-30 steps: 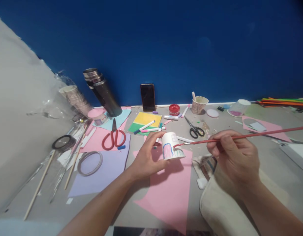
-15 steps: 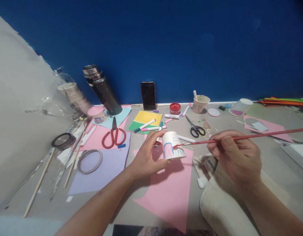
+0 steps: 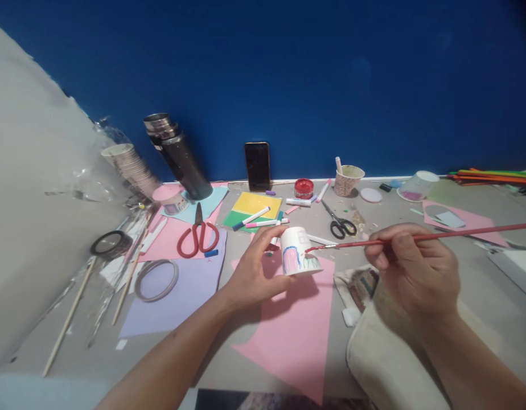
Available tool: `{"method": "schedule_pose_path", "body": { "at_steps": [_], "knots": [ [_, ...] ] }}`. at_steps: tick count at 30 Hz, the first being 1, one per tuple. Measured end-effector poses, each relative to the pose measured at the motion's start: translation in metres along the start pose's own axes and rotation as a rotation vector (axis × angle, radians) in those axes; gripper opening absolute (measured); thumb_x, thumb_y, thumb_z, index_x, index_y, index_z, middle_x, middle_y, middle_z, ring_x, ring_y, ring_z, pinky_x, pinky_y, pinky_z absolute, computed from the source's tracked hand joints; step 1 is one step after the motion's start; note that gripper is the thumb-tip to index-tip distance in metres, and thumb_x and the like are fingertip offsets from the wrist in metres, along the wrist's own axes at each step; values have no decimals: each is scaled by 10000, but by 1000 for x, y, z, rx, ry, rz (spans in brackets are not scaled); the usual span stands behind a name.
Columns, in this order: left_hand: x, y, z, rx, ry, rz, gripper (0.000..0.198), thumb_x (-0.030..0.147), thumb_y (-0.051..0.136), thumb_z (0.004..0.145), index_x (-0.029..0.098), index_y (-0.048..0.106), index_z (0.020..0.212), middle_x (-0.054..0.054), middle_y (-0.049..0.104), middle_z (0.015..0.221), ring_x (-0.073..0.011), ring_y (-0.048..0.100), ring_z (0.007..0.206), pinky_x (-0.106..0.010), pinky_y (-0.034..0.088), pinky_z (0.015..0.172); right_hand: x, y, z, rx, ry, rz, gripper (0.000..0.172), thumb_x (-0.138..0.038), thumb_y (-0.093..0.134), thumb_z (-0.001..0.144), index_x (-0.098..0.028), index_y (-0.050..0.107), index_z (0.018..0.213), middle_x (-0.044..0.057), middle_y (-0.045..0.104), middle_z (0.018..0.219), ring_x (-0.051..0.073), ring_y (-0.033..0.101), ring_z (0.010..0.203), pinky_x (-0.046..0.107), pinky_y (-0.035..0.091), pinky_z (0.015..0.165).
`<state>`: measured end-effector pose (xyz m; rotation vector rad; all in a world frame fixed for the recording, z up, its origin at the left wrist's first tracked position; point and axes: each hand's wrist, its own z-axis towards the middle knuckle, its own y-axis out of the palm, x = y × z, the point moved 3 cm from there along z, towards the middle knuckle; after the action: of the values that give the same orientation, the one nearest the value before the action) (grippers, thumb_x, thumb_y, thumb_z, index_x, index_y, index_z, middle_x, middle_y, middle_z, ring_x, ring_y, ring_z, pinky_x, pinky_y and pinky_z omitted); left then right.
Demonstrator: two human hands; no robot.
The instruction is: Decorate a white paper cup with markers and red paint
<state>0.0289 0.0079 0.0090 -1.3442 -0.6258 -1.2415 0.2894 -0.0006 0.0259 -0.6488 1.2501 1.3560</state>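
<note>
Head camera: left hand [image 3: 255,266] grips a cup [image 3: 299,249]; right hand [image 3: 419,270] pinches a paintbrush [image 3: 480,232], end cropped.

Blue wall [image 3: 263,74] above a grey tabletop [image 3: 92,359]
The wall spans eleven to one o'clock, deep-toned; a pale side wall [image 3: 24,188] stands at nine; the tabletop stretches from three to eight, under soft light.

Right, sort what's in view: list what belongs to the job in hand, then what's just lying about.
Part of the job:
cup, in the left hand
brush, in the right hand, its red tip at the cup
red pot, probably the paint

Lying about, it seems:
markers, none in hand
red scissors
black scissors
phone
flask
cup stack
</note>
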Motion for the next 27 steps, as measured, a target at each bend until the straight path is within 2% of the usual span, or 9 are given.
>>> {"method": "schedule_pose_path", "body": {
  "at_steps": [10,27],
  "knots": [
    [0,1,1,-1,12,-14,776,218,797,724,313,544,1451,-95,517,1538,-336,531,1375,-473,491,1113,-1,1,0,-7,10,-10,269,-467,852,849,-214,773,801,22,703,659,107,554,502,237,427,478],
    [1,1,0,-4,8,27,788,198,782,713,317,536,1453,-87,524,1525,-332,541,1357,-477,480,1120,1,0,0,-25,4,-14,226,-420,803,905,-209,765,834,25,702,687,105,559,512,239,427,479]
  ]
}}
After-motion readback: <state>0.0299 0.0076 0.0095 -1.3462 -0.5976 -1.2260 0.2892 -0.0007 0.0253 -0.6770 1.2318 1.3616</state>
